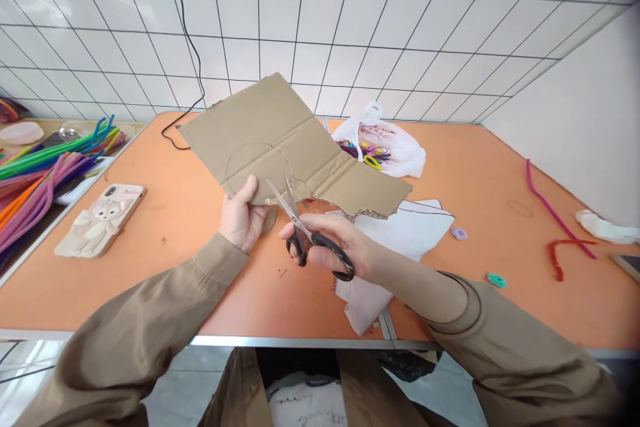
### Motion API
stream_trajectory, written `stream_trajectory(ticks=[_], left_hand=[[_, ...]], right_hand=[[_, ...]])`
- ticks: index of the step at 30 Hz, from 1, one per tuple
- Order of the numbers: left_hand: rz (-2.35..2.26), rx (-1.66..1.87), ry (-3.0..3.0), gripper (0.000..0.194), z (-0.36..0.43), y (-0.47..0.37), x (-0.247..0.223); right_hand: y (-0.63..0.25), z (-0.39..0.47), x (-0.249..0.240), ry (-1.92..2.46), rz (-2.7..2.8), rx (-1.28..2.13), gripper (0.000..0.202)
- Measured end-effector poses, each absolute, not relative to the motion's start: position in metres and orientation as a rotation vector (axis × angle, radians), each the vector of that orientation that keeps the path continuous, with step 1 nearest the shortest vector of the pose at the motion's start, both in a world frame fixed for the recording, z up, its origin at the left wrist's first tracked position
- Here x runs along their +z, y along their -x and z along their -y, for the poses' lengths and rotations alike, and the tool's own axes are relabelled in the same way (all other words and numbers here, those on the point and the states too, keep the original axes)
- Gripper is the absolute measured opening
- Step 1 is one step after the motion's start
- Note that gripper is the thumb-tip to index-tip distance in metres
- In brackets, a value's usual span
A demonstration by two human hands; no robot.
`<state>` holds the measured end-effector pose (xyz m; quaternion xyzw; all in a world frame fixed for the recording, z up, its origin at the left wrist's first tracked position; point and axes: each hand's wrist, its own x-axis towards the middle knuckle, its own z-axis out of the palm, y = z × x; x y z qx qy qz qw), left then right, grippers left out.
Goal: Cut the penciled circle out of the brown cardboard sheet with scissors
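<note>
My left hand (245,217) grips the lower edge of a brown cardboard sheet (295,127), thumb on top and fingers beneath. A drawn circle shows on the cardboard beside that thumb, and the sheet's lower right edge is ragged. In my right hand (340,243) are black-handled scissors (289,205), my fingers in the loops. Their blades are parted and point up and left at the cut edge near the circle. The cardboard is held above the table, tilted. Under my right forearm lies a white cloth-like sheet (420,227), partly hidden.
A white plastic bag (405,150) with colourful items sits behind the cardboard. On the left are a phone in a cartoon case (103,220) and bundled fuzzy stems (40,187). A magenta stem (555,213), a red stem (556,260) and a teal roll (497,279) lie right on the orange table (190,307).
</note>
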<state>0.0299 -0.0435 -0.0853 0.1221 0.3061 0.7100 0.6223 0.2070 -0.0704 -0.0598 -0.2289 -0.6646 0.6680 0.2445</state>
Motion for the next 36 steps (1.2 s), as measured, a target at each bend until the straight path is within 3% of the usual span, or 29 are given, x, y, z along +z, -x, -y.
stream_trajectory(ticks=[3,11,22,32,36], left_hand=[[-0.709,1.705,-0.373,0.021,0.045,-0.03,-0.083],[-0.721,1.717,-0.283,0.022,0.045,-0.03,-0.082],[-0.736,1.571,-0.34,0.042,0.073,-0.055,-0.085],[-0.717,1.356,-0.347,0.037,0.068,-0.036,-0.088],[-0.883,1.484,-0.405,0.057,0.058,-0.032,-0.095]], right_hand=[[-0.209,0.074,-0.054,0.567,1.712,1.856,0.056],[-0.211,0.08,-0.055,0.743,1.501,1.805,0.052],[-0.201,0.059,-0.081,1.012,1.001,1.63,0.029],[-0.207,0.048,-0.098,1.209,0.961,1.444,0.024],[-0.209,0.049,-0.097,1.156,1.003,1.434,0.021]])
